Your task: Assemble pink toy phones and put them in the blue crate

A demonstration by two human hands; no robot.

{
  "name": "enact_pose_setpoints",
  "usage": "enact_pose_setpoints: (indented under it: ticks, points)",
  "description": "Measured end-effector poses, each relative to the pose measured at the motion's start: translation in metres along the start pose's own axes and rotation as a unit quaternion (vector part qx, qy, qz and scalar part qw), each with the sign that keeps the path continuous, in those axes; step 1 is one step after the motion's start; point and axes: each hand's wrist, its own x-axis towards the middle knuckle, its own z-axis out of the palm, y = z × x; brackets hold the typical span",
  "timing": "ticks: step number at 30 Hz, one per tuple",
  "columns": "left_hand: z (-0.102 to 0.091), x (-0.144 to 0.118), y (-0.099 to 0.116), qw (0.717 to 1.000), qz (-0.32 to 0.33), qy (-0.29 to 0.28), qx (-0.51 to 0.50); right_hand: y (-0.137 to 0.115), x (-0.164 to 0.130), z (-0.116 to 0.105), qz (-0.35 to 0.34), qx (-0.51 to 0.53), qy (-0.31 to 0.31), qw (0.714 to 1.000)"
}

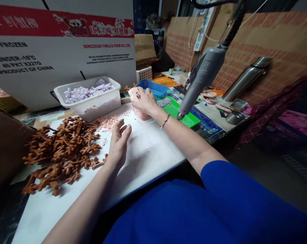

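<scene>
A royal-blue top (168, 217) is showing at six o'clock, its short right sleeve (224, 183) is appearing at four, and a thin silvery bracelet (165, 121) is circling the right wrist (159, 114).

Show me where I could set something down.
The white board looks bare between the left forearm and right forearm, and in its near left corner, bordered by the brown pieces. Its far left is crowded with those pieces, small pink bits and the white bin.

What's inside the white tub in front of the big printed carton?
The white tub holds a heap of small pale-lilac pieces. The heap hides the tub's floor and anything deeper.
</scene>
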Motion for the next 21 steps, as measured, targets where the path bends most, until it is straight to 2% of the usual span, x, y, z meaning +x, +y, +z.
enact_pose_setpoints:
  ticks: [7,16,21]
  points:
    - [0.003,-0.006,0.005,0.999,-0.002,-0.031,-0.021,0.008,0.027,0.002,-0.01,-0.051,-0.065,0.997]
    - [0.003,-0.006,0.004,0.999,-0.018,-0.034,-0.025,0.014,0.029,0.008,-0.015,-0.07,-0.104,0.992]
    - [0.003,-0.003,0.001,0.999,-0.017,-0.01,-0.031,0.01,0.029,0.005,-0.011,-0.075,-0.114,0.991]
